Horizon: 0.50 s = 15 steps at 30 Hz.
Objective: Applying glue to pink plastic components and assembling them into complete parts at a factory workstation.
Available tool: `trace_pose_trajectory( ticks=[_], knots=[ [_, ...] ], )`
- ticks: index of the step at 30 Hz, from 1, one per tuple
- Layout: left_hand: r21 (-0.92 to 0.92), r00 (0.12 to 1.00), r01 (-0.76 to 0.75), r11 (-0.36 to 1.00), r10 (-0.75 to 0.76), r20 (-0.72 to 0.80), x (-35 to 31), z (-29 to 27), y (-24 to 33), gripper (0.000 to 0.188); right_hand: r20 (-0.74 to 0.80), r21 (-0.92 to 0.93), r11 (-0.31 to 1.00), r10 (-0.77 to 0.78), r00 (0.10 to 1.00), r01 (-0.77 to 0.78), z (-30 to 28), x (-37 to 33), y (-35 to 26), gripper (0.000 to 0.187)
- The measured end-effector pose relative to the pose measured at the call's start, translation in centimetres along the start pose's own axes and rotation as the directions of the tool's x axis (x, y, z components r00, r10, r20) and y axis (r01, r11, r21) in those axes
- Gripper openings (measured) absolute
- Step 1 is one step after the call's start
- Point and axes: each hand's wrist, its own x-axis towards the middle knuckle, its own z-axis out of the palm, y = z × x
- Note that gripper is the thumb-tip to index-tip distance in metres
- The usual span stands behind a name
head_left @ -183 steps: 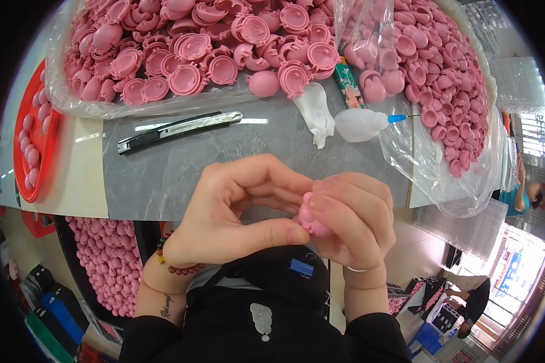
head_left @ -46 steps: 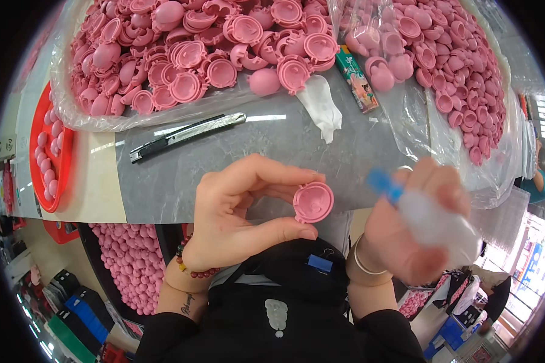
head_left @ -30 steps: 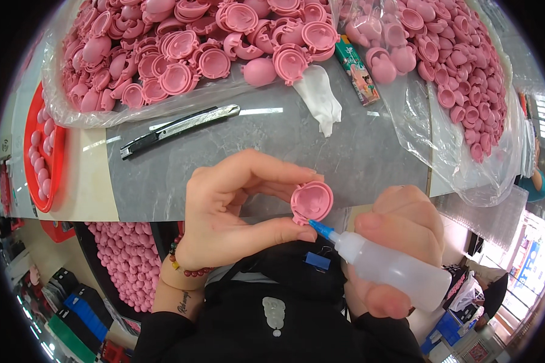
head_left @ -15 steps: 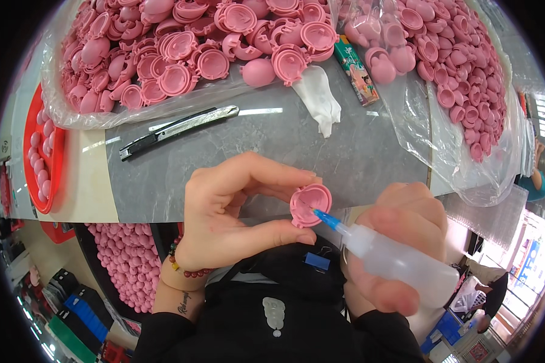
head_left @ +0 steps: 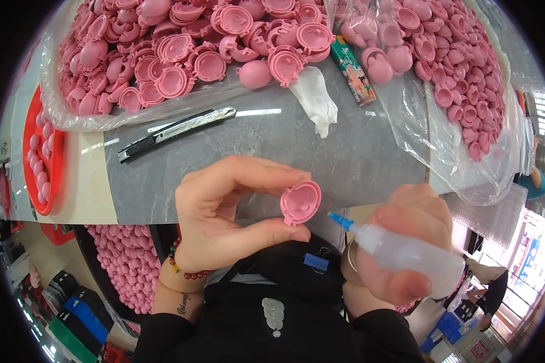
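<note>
Between thumb and fingers, my left hand [head_left: 224, 212] grips a pink plastic half-shell [head_left: 300, 202] by its edges, its hollow side facing up toward me. My right hand [head_left: 406, 242] is closed round a translucent white squeeze bottle [head_left: 412, 260] with a blue nozzle [head_left: 343, 221]. The nozzle tip points at the half-shell but stands a little apart from it, to its right. Whatever fluid the bottle holds is hard to make out. Both hands are above the near edge of the grey table.
A clear bag of pink half-shells [head_left: 169, 81] spans the far left, another pile [head_left: 460, 72] the far right. A utility knife [head_left: 175, 134], white cloth [head_left: 316, 103] and green box [head_left: 352, 71] lie between. A red tray [head_left: 54, 158] holds pink pieces; a black bin [head_left: 154, 242] of pink balls stands below.
The nozzle has come out of the half-shell's hollow and moved right with the bottle. My left hand has shifted slightly left, and the half-shell is tilted differently.
</note>
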Motion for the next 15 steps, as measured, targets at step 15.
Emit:
trace_pose_trajectory(
  ticks=[15],
  knots=[
    [-0.308, 0.974, 0.209, 0.928, -0.225, -0.018, 0.1, 0.0, 0.5, 0.058, -0.269, -0.204, 0.931, 0.244, 0.932, -0.303, -1.4, 1.4, 2.9, 0.033]
  ],
)
